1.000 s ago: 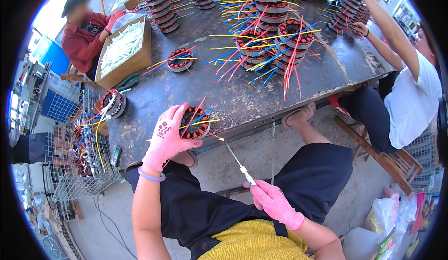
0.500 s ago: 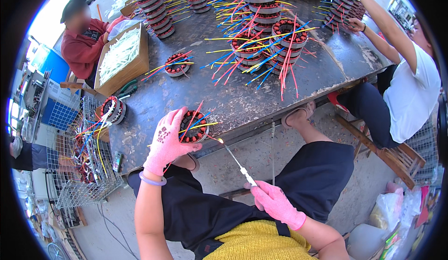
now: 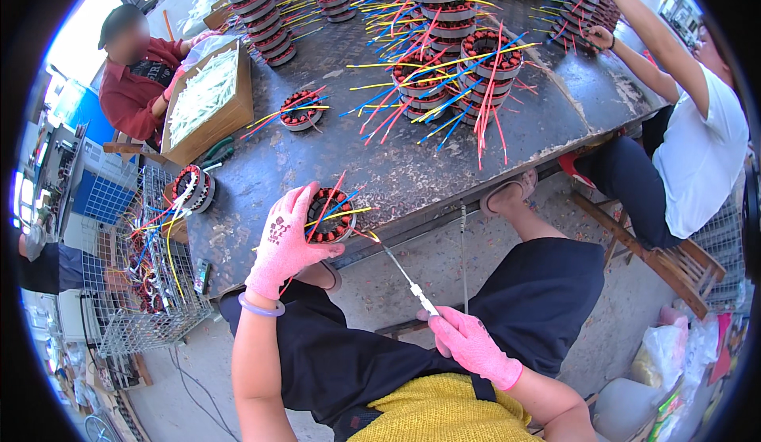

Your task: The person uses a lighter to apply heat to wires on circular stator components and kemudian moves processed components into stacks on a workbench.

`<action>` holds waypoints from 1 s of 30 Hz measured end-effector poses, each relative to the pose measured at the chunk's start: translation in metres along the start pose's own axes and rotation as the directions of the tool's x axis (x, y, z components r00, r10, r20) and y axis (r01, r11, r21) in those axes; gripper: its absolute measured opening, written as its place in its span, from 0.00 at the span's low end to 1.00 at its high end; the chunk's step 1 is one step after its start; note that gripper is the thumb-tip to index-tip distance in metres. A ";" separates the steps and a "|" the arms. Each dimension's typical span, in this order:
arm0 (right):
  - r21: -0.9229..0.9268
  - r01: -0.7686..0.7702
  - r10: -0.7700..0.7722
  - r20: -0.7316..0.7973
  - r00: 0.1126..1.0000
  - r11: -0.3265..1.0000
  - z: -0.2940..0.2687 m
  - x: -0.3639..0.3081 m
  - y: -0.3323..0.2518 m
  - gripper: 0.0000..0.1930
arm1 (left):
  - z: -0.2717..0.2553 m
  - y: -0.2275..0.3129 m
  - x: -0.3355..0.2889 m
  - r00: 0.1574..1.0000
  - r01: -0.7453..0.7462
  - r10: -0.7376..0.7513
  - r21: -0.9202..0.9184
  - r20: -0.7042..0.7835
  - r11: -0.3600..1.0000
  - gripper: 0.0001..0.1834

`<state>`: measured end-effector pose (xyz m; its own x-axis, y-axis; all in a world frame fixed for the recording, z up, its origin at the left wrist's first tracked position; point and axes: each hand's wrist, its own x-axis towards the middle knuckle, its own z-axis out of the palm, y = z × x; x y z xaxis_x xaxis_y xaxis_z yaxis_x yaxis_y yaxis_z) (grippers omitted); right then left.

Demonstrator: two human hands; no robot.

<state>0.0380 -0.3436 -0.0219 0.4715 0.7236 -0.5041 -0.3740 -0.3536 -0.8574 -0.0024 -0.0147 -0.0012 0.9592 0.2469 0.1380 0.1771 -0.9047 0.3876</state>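
Fingers (image 3: pixel 446 325) of the right hand (image 3: pixel 482 352), lower centre of the frame, curl closed around a slim white-handled tool (image 3: pixel 417 290), which crosses a gap of open floor (image 3: pixel 365 277). Left of centre, the left hand (image 3: pixel 279 245), spread in a wide curve, grips a wired stator (image 3: pixel 347 226) at the near edge of the bench (image 3: pixel 388 176). Scuffed bench top spreads from there toward a lone stator (image 3: pixel 296 122); stator stacks (image 3: pixel 482 93) crowd the upper centre.

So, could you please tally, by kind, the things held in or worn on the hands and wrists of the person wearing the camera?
Pink gloves: 2
Purple bangle: 1
Wire-wound ring, in the left hand: 1
Slim white-handled tool, in the right hand: 1
Total: 5
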 end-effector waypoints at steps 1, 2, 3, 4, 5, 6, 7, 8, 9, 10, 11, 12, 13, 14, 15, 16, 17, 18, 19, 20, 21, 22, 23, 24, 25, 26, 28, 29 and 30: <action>0.006 -0.006 0.006 0.001 1.000 1.000 0.000 0.000 -0.001 0.17 | 0.000 0.000 0.000 1.000 0.000 0.000 0.002 0.000 1.000 0.55; 0.013 -0.013 0.013 -0.001 1.000 1.000 0.000 -0.001 -0.002 0.17 | 0.000 0.001 0.001 1.000 -0.003 0.003 0.002 0.002 1.000 0.55; 0.020 -0.020 0.020 -0.002 1.000 1.000 0.000 -0.002 -0.003 0.17 | 0.000 0.002 0.002 1.000 -0.006 0.006 0.003 0.003 1.000 0.55; 0.023 -0.015 0.015 -0.002 1.000 1.000 -0.002 -0.002 -0.001 0.17 | 0.001 0.003 0.003 1.000 -0.010 0.010 0.005 0.005 1.000 0.55; 0.016 -0.013 0.013 -0.003 1.000 1.000 -0.001 -0.001 -0.001 0.17 | 0.001 0.001 0.001 1.000 -0.008 0.008 -0.003 0.002 1.000 0.55; 0.009 -0.011 0.011 -0.004 1.000 1.000 0.000 0.000 0.000 0.17 | 0.001 -0.001 0.000 1.000 -0.007 0.007 -0.010 0.000 1.000 0.55; 0.007 -0.004 0.004 -0.006 1.000 1.000 0.002 0.001 0.001 0.17 | 0.001 -0.003 -0.001 1.000 -0.006 0.006 -0.017 -0.003 1.000 0.55; 0.015 0.005 -0.005 -0.002 1.000 1.000 0.001 0.001 0.002 0.17 | 0.001 -0.003 -0.001 1.000 -0.005 0.005 -0.009 -0.004 1.000 0.55; 0.022 0.014 -0.014 0.002 1.000 1.000 0.001 0.001 0.002 0.17 | 0.001 -0.002 -0.001 1.000 -0.004 0.004 -0.001 -0.005 1.000 0.55; 0.008 0.009 -0.009 0.005 1.000 1.000 0.001 0.000 0.001 0.17 | 0.000 -0.002 -0.001 1.000 -0.002 0.002 0.006 -0.007 1.000 0.55; -0.010 0.002 -0.002 0.006 1.000 1.000 0.000 -0.001 -0.006 0.17 | 0.000 -0.001 -0.001 1.000 0.002 -0.002 0.000 -0.002 1.000 0.55; -0.028 -0.005 0.005 0.007 1.000 1.000 0.000 -0.002 -0.010 0.17 | -0.001 0.001 0.000 1.000 0.007 -0.007 -0.007 0.003 1.000 0.55; -0.023 -0.002 0.002 0.007 1.000 1.000 0.001 -0.001 -0.008 0.17 | -0.001 0.002 0.000 1.000 0.012 -0.012 -0.014 0.008 1.000 0.55; -0.019 0.000 0.000 0.003 1.000 1.000 0.002 0.001 -0.003 0.16 | 0.000 0.002 0.000 1.000 0.007 -0.007 -0.011 0.004 1.000 0.55; -0.015 0.002 -0.002 -0.001 1.000 1.000 0.002 0.002 -0.001 0.16 | 0.000 0.001 0.001 1.000 0.001 -0.001 -0.008 0.000 1.000 0.55; -0.009 0.000 0.000 -0.003 1.000 1.000 0.001 0.001 0.000 0.16 | 0.002 0.001 0.001 1.000 -0.004 0.004 -0.005 -0.004 1.000 0.55; 0.001 0.000 0.000 -0.001 1.000 1.000 0.001 0.001 0.000 0.16 | 0.001 0.002 0.001 1.000 0.003 -0.003 -0.002 0.000 1.000 0.55; 0.010 -0.001 0.001 0.000 1.000 1.000 0.001 0.002 0.000 0.16 | 0.000 0.003 0.000 1.000 0.010 -0.010 0.000 0.003 1.000 0.55; 0.003 0.007 -0.007 0.002 1.000 1.000 0.001 0.001 -0.002 0.16 | 0.000 0.003 0.000 1.000 0.017 -0.017 0.002 0.007 1.000 0.55; -0.004 0.015 -0.015 0.004 1.000 1.000 0.001 0.001 -0.004 0.16 | 0.000 0.003 0.000 1.000 0.021 -0.021 0.007 0.005 1.000 0.55; -0.011 0.023 -0.023 0.006 1.000 1.000 0.001 0.000 -0.004 0.16 | 0.000 0.003 -0.001 1.000 0.025 -0.025 0.012 0.003 1.000 0.55; -0.006 0.020 -0.020 0.003 1.000 1.000 0.001 0.000 -0.004 0.16 | 0.000 0.002 -0.001 1.000 0.029 -0.029 0.017 0.002 0.999 0.56; 0.000 0.017 -0.017 0.001 1.000 1.000 0.001 0.001 -0.003 0.16 | 0.001 0.002 -0.001 1.000 0.022 -0.022 0.017 0.002 1.000 0.56; 0.006 0.014 -0.014 -0.002 1.000 1.000 0.001 0.001 -0.002 0.16 | 0.001 0.002 -0.001 1.000 0.015 -0.015 0.018 0.001 1.000 0.56; 0.016 0.010 -0.010 0.001 1.000 1.000 0.001 0.001 -0.002 0.16 | 0.001 0.002 0.000 1.000 0.008 -0.008 0.018 0.001 1.000 0.56; 0.027 0.006 -0.006 0.004 1.000 1.000 0.001 0.001 -0.002 0.16 | 0.001 0.002 0.000 1.000 0.008 -0.008 0.014 0.002 1.000 0.56; 0.042 -0.003 0.002 0.004 1.000 0.999 0.002 0.001 -0.001 0.16 | 0.000 0.002 0.000 1.000 0.009 -0.009 0.007 0.003 1.000 0.56; 0.046 -0.007 0.007 0.001 1.000 0.999 0.002 0.001 0.000 0.16 | 0.000 0.002 0.000 1.000 0.012 -0.012 0.010 0.003 1.000 0.56; 0.049 -0.012 0.012 -0.001 1.000 0.999 0.002 0.001 0.000 0.16 | 0.001 0.002 0.000 1.000 0.014 -0.014 0.014 0.003 1.000 0.56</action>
<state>0.0370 -0.3417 -0.0223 0.4681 0.7184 -0.5146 -0.4183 -0.3328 -0.8451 -0.0023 -0.0166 -0.0013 0.9571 0.2589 0.1300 0.1938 -0.9058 0.3767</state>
